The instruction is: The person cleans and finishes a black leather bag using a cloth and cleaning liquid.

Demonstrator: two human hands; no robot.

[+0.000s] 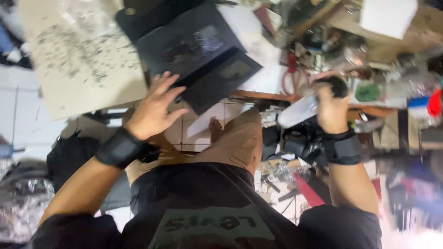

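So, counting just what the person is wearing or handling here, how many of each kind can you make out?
Hands: 2, the left hand open, the right hand gripping
Black wrist straps: 2, left strap, right strap
Open black laptop: 1
Dark round object in the right hand: 1
Total: 6

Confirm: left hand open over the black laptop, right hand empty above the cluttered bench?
Not quite. In the head view the right hand is not empty: it is closed around a dark round object. The left hand is open, fingers spread, by the black laptop.
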